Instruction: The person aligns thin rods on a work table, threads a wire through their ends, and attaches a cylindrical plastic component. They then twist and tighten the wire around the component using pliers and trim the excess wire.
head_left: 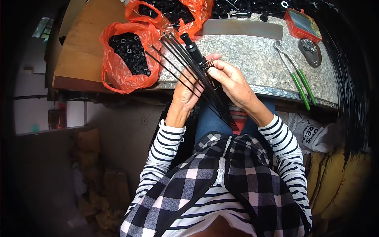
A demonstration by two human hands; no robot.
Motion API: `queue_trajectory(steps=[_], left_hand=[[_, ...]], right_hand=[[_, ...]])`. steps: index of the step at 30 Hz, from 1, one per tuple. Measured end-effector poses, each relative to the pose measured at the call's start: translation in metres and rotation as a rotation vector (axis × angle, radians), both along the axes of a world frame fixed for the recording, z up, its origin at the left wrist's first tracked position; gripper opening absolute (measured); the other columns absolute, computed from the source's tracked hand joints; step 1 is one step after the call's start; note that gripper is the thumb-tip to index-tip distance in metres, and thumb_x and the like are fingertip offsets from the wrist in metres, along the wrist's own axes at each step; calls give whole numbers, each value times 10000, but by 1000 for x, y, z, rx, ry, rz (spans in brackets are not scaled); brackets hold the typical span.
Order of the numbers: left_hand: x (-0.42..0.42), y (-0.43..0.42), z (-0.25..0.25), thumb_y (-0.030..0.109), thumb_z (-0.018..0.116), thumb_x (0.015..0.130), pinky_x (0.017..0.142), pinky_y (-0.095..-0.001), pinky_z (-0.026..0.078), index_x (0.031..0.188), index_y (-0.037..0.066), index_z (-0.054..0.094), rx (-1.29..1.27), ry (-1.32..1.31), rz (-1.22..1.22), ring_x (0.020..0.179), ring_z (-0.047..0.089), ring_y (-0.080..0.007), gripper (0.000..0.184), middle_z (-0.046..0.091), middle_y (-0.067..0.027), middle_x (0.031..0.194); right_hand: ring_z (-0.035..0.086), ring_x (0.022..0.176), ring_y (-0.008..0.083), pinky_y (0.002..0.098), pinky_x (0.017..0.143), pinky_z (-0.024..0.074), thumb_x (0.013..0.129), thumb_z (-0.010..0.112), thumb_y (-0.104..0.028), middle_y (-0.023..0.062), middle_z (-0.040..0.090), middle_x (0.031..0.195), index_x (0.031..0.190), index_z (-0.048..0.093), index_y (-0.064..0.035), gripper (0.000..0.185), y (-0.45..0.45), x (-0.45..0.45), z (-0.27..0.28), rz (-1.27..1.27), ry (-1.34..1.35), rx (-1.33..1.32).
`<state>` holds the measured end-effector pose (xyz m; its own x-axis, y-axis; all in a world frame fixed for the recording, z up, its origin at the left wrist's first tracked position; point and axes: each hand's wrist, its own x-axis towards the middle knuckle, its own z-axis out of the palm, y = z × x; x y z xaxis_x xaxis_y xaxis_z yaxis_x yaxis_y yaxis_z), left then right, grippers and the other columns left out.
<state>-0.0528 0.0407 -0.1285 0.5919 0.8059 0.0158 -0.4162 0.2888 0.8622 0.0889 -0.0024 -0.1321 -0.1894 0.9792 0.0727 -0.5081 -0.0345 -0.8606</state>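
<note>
A bundle of thin black rods (177,77) fans out over my lap and the table's front edge, together with a black cylindrical part (192,49). My left hand (188,89) is wrapped round the bundle from the left, its fingers partly hidden behind the rods. At the bundle's right side, my right hand (233,81) pinches near the lower end of the cylindrical part, thumb and fingers together. Whatever small piece lies between those fingertips is too small to make out.
Left on the table, an orange bag (108,75) holds black parts; another orange bag (201,12) stands behind. A metal strip (241,29), green-handled pliers (294,73), a red box (292,29) and a dark dish of pins (310,51) lie right. Black strands (349,87) hang at far right.
</note>
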Motion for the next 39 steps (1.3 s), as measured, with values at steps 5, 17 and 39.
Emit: queue_trajectory(steps=[5,17,39], left_hand=[[0,3,0,429,621,781,1023,-369,339,1321,-60,306,-19,-37,-108,1193,438,-280,793,363,-230,1346],[-1,0,6,315,643,807,910,-311,456,1190,-63,476,-21,-74,-62,1069,546,-216,563,484,-180,1255],[-5,-41,61,43,632,809,620,-209,456,895,-35,655,467,568,629,671,560,-51,118,659,-36,757]], right_hand=[[493,964,91,237,871,375,920,486,-195,42,551,1014,1107,505,21,286,-3,1,7,54,-80,40],[531,891,80,224,797,431,902,536,-190,51,569,985,1122,500,54,330,-1,1,0,78,82,-16],[399,686,117,249,629,360,892,524,-160,58,451,772,915,525,66,227,-19,-22,26,-212,-407,125]])
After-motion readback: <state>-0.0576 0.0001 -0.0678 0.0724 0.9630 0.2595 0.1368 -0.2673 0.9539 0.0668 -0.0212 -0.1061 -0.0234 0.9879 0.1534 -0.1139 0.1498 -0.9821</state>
